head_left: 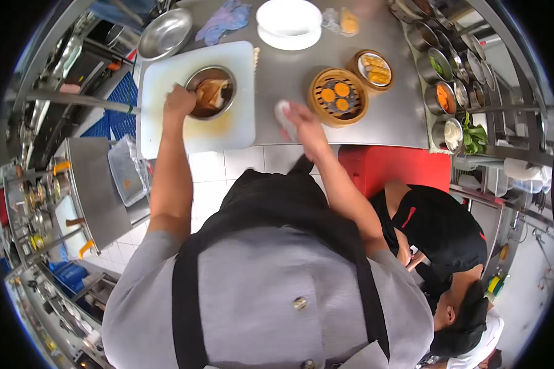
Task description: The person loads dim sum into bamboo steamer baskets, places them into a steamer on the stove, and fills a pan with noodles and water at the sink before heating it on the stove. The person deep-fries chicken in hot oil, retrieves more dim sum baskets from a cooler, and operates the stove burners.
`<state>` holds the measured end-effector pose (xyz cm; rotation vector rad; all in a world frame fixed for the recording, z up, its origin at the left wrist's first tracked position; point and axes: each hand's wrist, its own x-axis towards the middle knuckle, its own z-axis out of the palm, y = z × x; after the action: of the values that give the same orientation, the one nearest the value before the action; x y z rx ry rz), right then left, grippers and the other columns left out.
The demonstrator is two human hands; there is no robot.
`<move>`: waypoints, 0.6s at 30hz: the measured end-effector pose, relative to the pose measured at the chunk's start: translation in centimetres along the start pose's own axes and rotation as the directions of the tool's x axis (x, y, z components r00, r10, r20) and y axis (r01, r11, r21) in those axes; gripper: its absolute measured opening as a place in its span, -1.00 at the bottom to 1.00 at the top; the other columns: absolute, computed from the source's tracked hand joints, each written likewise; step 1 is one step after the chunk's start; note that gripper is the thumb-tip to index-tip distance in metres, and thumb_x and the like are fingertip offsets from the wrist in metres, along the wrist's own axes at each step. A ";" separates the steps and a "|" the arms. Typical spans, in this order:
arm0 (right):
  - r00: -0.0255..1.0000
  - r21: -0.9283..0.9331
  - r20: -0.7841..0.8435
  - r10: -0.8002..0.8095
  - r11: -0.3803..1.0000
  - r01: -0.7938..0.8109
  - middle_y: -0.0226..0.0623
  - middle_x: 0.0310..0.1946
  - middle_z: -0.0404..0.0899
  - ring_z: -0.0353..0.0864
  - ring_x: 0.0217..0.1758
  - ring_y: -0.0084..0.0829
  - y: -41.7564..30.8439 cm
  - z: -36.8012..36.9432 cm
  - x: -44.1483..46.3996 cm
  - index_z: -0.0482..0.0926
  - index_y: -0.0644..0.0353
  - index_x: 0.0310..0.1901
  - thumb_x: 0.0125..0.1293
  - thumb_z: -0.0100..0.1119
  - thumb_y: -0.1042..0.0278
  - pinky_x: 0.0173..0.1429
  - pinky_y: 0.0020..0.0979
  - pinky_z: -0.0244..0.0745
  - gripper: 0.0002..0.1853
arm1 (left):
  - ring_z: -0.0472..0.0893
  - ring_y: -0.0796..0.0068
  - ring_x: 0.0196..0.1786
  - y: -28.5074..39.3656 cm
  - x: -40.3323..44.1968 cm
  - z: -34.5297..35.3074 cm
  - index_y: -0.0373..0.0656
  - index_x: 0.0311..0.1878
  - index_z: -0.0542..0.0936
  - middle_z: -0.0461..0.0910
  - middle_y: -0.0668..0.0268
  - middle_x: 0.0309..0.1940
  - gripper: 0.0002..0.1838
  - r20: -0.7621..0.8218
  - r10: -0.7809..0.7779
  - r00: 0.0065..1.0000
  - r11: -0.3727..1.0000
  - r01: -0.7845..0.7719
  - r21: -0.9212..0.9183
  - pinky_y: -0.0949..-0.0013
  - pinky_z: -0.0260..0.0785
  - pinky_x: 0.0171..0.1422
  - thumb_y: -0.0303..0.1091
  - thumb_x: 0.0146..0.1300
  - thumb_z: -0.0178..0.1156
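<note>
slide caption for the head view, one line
Left hand at the bowl on the board, right hand at a blurred white item near the larger steamer.

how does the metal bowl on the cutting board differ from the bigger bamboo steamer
The metal bowl is grey; the bamboo steamer is tan. The metal bowl, with the left hand at its rim, stands on a cutting board, the bamboo steamer on the metal counter. The metal bowl holds a tan-and-white item, the bamboo steamer three orange-topped pieces. Both are round and uncovered.

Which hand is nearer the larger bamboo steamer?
Right. The right hand is just left of the larger bamboo steamer; the left hand is much farther left, at the left edge of the metal bowl.
</note>
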<state>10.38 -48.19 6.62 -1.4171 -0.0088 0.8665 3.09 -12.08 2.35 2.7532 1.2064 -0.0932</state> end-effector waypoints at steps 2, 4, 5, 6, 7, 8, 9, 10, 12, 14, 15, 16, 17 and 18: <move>0.681 -0.409 -0.072 -0.729 0.644 0.647 -0.16 0.03 0.55 0.51 -0.08 -0.46 -0.2 2.4 4.3 0.46 0.21 0.30 0.36 0.27 0.18 -0.03 -0.38 0.50 -0.47 | 0.67 0.14 -0.16 -2.0 -2.8 -1.9 -0.37 0.05 0.48 0.65 -0.04 -0.23 -0.59 0.141 -0.019 0.990 0.929 0.070 -0.363 0.13 0.55 -0.07 -0.25 0.25 0.10; 0.521 -0.523 -0.072 -0.851 0.477 0.707 -0.02 0.12 0.45 0.48 0.06 -0.20 -5.9 5.4 1.9 0.43 0.15 0.33 0.30 0.30 0.24 0.16 -0.24 0.41 -0.43 | 0.64 0.33 -0.53 -3.4 -4.5 -2.6 -0.41 -0.11 0.57 0.62 0.02 -0.45 -0.74 0.159 -0.004 0.987 0.716 0.113 -0.689 0.30 0.49 -0.52 -0.42 0.22 0.09; 0.311 -0.584 -0.005 -0.950 0.255 0.771 0.01 0.16 0.41 0.45 0.11 -0.12 -6.7 6.0 2.5 0.43 0.13 0.34 0.28 0.31 0.26 0.19 -0.19 0.38 -0.41 | 0.64 0.33 -0.53 -4.5 -4.6 -2.6 -0.41 -0.11 0.57 0.62 0.02 -0.45 -0.74 0.156 -0.015 0.988 0.707 0.121 -0.697 0.30 0.49 -0.52 -0.42 0.22 0.09; 0.318 -0.582 0.010 -0.948 0.253 0.773 0.01 0.16 0.41 0.45 0.11 -0.12 -5.7 6.3 3.4 0.43 0.13 0.34 0.28 0.31 0.26 0.19 -0.19 0.38 -0.41 | 0.63 0.35 -0.53 -5.4 -5.0 -2.4 -0.39 -0.02 0.55 0.63 0.05 -0.45 -0.68 0.171 -0.049 0.984 0.694 0.157 -0.703 0.31 0.49 -0.50 -0.37 0.24 0.12; 0.261 -0.677 0.081 -0.962 0.139 0.723 0.04 0.18 0.39 0.42 0.15 -0.05 -3.6 6.2 4.7 0.42 0.08 0.35 0.28 0.29 0.28 0.20 -0.15 0.37 -0.42 | 0.63 0.38 -0.53 -6.0 -5.2 -2.4 -0.38 0.06 0.54 0.64 0.07 -0.45 -0.62 0.179 -0.083 0.980 0.676 0.188 -0.713 0.32 0.48 -0.48 -0.31 0.26 0.14; 0.208 -0.753 0.159 -0.965 0.018 0.658 0.06 0.20 0.36 0.38 0.19 0.01 -1.2 5.9 6.1 0.41 0.03 0.35 0.28 0.28 0.30 0.22 -0.12 0.35 -0.41 | 0.63 0.38 -0.53 -6.8 -5.6 -2.4 -0.38 0.06 0.54 0.64 0.07 -0.45 -0.62 0.179 -0.096 0.979 0.665 0.197 -0.721 0.32 0.48 -0.48 -0.31 0.26 0.14; 0.402 -0.811 0.392 -0.827 -0.105 0.576 0.09 0.20 0.35 0.38 0.19 0.05 1.6 5.1 7.5 0.42 -0.11 0.36 0.27 0.28 0.31 0.26 -0.06 0.33 -0.41 | 0.63 0.40 -0.53 -7.4 -6.1 -2.5 -0.35 0.14 0.51 0.65 0.09 -0.44 -0.55 0.132 -0.132 0.983 0.672 0.186 -0.717 0.35 0.47 -0.48 -0.23 0.27 0.17; 0.489 -0.782 0.412 -0.769 -0.024 0.622 0.09 0.20 0.35 0.38 0.20 0.06 3.9 4.6 8.7 0.42 -0.16 0.35 0.28 0.27 0.31 0.28 -0.07 0.33 -0.42 | 0.62 0.42 -0.53 -7.9 -6.4 -2.8 -0.32 0.21 0.48 0.65 0.12 -0.43 -0.47 0.082 -0.163 0.983 0.681 0.172 -0.712 0.38 0.45 -0.48 -0.16 0.29 0.20; 0.555 -0.745 0.447 -0.701 0.052 0.665 0.10 0.20 0.35 0.37 0.21 0.08 4.3 4.6 10.4 0.43 -0.21 0.35 0.29 0.26 0.31 0.30 -0.07 0.32 -0.43 | 0.62 0.43 -0.52 -9.3 -6.7 -3.4 -0.30 0.26 0.45 0.66 0.13 -0.41 -0.41 0.063 -0.246 0.967 0.645 0.211 -0.735 0.39 0.45 -0.47 -0.09 0.28 0.21; 0.578 -0.696 0.429 -0.695 0.153 0.701 0.08 0.21 0.35 0.37 0.20 0.05 4.5 4.1 10.4 0.42 -0.22 0.35 0.30 0.26 0.29 0.31 -0.08 0.31 -0.43 | 0.63 0.47 -0.48 -10.6 -7.6 -4.0 -0.25 0.30 0.43 0.69 0.12 -0.34 -0.37 0.065 -0.316 0.946 0.590 0.250 -0.768 0.38 0.45 -0.45 -0.02 0.29 0.20; 0.581 -0.698 0.430 -0.691 0.154 0.699 0.08 0.21 0.35 0.37 0.20 0.05 4.3 3.8 10.1 0.42 -0.22 0.35 0.30 0.26 0.29 0.31 -0.08 0.31 -0.43 | 0.63 0.49 -0.46 -10.5 -8.3 -4.3 -0.23 0.31 0.43 0.69 0.10 -0.27 -0.38 0.062 -0.344 0.937 0.572 0.261 -0.777 0.39 0.45 -0.42 -0.03 0.30 0.19; 0.568 -0.702 0.380 -0.731 0.172 0.691 0.11 0.23 0.33 0.36 0.23 0.07 2.9 4.0 10.0 0.42 -0.17 0.36 0.32 0.25 0.27 0.32 -0.08 0.30 -0.44 | 0.63 0.50 -0.45 -10.5 -8.9 -4.4 -0.23 0.31 0.43 0.69 0.09 -0.23 -0.38 0.073 -0.359 0.930 0.546 0.273 -0.792 0.40 0.46 -0.40 -0.03 0.31 0.19; 0.555 -0.702 0.324 -0.766 0.199 0.684 0.15 0.24 0.32 0.35 0.26 0.09 1.7 4.4 9.8 0.41 -0.11 0.37 0.34 0.24 0.26 0.33 -0.07 0.30 -0.45 | 0.64 0.51 -0.43 -10.7 -9.5 -4.4 -0.22 0.32 0.43 0.69 0.08 -0.20 -0.39 0.084 -0.375 0.923 0.525 0.287 -0.801 0.42 0.46 -0.39 -0.04 0.31 0.18; 0.459 -0.672 0.291 -0.839 0.162 0.722 0.14 0.25 0.32 0.33 0.29 0.08 -0.6 5.2 8.3 0.45 -0.07 0.35 0.34 0.24 0.26 0.34 -0.09 0.29 -0.47 | 0.64 0.51 -0.43 -10.8 -10.1 -4.4 -0.22 0.32 0.43 0.69 0.08 -0.20 -0.39 0.083 -0.387 0.918 0.524 0.293 -0.800 0.42 0.46 -0.39 -0.04 0.31 0.18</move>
<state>13.97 -39.42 4.27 -1.8910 -1.0525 -0.2535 -11.66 -11.50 6.71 1.7124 1.3518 0.4639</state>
